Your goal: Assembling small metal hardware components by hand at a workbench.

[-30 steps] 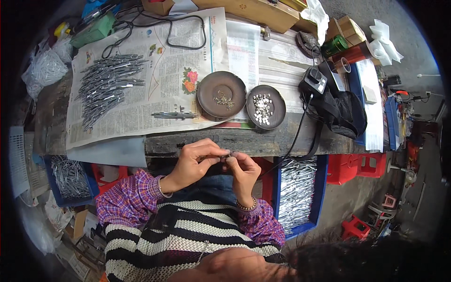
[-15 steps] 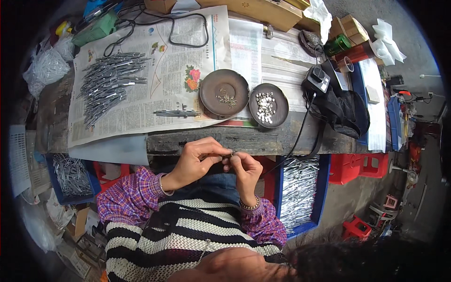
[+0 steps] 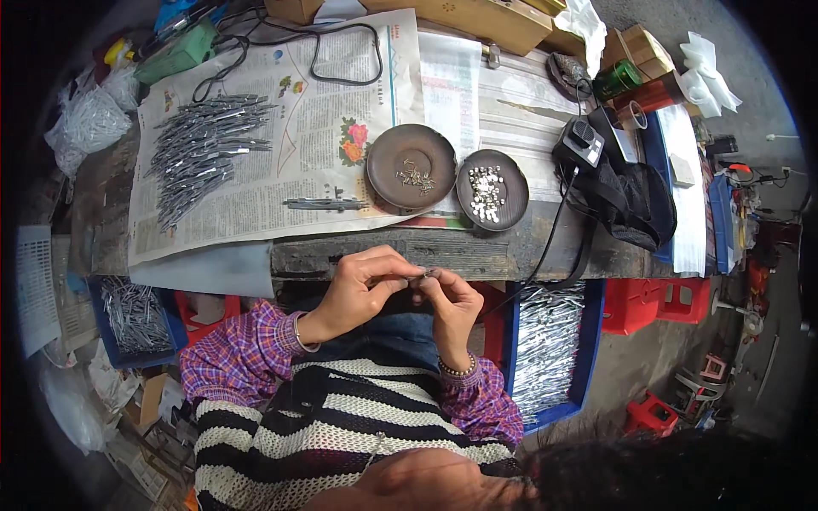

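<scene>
My left hand (image 3: pixel 358 289) and my right hand (image 3: pixel 453 308) meet fingertip to fingertip just off the table's near edge. Both are closed in a pinch around something small and dark, mostly covered by the fingers, so its kind does not show. Beyond them on the table stands a round brown dish (image 3: pixel 383 183) with small brass-coloured pieces (image 3: pixel 415 176) in it. Touching its right side, a smaller dark dish (image 3: pixel 512 204) holds small shiny silver pieces (image 3: pixel 486 192). A few slim grey metal parts (image 3: pixel 324 204) lie on the newspaper left of the dishes.
A large heap of slim grey metal parts (image 3: pixel 204 145) covers the left of the newspaper (image 3: pixel 256 217). Below table height are blue bins of metal parts, left (image 3: pixel 135 317) and right (image 3: pixel 550 358). A black device (image 3: pixel 579 143) with a cable sits at right, near red stools (image 3: pixel 632 305).
The whole view has shifted slightly. My hands stay together at the same place, with only a small movement of the fingertips.
</scene>
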`<action>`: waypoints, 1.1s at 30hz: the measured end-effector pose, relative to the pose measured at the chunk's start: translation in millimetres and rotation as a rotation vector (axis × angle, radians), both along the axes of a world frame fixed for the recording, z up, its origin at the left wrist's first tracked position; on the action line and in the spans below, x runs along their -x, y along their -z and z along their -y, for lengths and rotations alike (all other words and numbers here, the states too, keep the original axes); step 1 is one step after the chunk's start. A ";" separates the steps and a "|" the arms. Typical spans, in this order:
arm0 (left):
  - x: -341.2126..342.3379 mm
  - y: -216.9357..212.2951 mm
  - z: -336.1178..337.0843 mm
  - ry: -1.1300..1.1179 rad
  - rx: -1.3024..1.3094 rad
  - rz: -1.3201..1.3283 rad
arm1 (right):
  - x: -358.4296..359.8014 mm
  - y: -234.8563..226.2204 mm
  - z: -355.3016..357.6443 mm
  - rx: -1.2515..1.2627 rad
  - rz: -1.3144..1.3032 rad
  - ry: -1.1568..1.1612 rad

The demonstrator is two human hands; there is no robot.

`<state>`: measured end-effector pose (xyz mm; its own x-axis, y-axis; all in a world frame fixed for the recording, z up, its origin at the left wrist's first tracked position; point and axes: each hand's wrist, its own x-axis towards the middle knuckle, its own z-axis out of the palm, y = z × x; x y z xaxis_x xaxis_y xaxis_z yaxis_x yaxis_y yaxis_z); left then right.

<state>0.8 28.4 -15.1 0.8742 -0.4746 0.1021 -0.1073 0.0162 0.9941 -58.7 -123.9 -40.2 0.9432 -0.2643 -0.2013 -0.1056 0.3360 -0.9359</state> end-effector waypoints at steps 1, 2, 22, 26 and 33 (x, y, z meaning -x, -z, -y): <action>-0.1 -0.6 -0.2 -0.006 -0.012 0.010 | -0.1 -2.0 0.1 -0.002 0.000 0.001; -0.3 -1.0 -0.3 -0.013 -0.023 0.019 | -0.2 -4.0 0.1 -0.019 -0.024 -0.012; 0.0 1.1 -0.9 0.009 -0.013 -0.017 | 2.2 -7.8 -1.9 -0.067 -0.023 -0.065; 0.1 2.3 -1.2 0.002 -0.022 -0.005 | 2.4 -6.0 -2.5 -0.092 -0.028 -0.066; -0.8 0.8 -1.0 0.011 0.001 -0.048 | 2.5 -4.6 -0.3 0.009 0.014 -0.104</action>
